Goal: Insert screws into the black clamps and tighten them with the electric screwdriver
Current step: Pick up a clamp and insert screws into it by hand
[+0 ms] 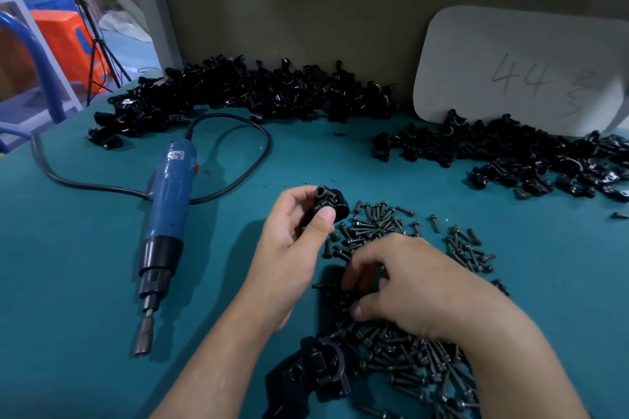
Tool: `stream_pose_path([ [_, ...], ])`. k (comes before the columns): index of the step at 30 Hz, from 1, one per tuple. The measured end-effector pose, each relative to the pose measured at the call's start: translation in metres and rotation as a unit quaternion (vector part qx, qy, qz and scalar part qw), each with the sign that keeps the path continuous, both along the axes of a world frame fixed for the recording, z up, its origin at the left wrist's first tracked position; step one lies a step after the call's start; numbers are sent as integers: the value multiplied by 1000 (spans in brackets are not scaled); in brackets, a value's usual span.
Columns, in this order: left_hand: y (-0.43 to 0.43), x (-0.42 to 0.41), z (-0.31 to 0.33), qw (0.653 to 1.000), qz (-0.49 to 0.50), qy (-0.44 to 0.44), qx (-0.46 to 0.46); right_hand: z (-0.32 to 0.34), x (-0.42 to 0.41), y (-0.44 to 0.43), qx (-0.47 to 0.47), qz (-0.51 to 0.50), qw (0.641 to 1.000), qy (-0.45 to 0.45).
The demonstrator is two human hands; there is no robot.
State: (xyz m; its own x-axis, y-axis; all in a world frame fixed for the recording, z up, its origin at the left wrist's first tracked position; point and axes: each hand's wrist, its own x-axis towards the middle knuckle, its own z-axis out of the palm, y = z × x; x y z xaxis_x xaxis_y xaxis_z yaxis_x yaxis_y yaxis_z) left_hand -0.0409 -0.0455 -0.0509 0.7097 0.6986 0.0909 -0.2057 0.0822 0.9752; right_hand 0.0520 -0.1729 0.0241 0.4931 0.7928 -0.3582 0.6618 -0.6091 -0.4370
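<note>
the left hand [292, 245], in the middle of the frame, holds a black clamp [332, 202] raised above the table [68, 282]; its grip is closed on the part, thumb pressed on the near face and fingers curled behind, with the clamp's screw hole turned upward. just right of it and below, the right hand [408, 282] reaches palm down into the loose screws [374, 224], which lie spread on the green table from the centre to the lower right. its fingers are curled with the tips down among the screws, but the hand is blurred and i cannot tell whether its grip has a screw or not. in the lower centre, touching the screw heap, lie a few larger clamps [323, 371]. the electric screwdriver [168, 201] lies on the table at left centre, well apart from both hands, bit end toward the bottom of the frame, its cable [238, 122] looping behind it and off the left edge. a long clamp pile [238, 88] runs along the back wall in the upper middle, and a second heap [510, 153] sits at the right below a white board [510, 61] marked "44". in the upper left, beyond the table, stand an orange crate [64, 34] and a blue crate [44, 0]; what they hold cannot be seen.
</note>
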Motion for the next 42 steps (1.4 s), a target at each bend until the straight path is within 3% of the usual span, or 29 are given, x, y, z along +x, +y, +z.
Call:
stream_pose_path([
  [5,0,-1,1,1000,-2,0,10,0,6,-6,34,-23,999,20],
  [8,0,-1,1,1000,-12,1,21,0,10,-7,104,-63,992,39],
  [12,0,-1,-1,999,-18,-10,44,1,10,-7,281,-183,923,189],
  [20,-2,0,-3,996,-22,-11,85,6,7,-1,419,-261,818,296],
  [23,-3,0,-2,995,-20,-15,92,8,6,-2,397,-225,836,306],
  [28,-4,0,-1,993,-27,-1,111,6,5,-2,353,-192,893,203],
  [34,-6,0,-1,992,-21,-1,122,0,6,2,408,-208,875,158],
  [42,-5,0,0,991,-17,0,130,-1,3,7,403,-189,889,109],
])
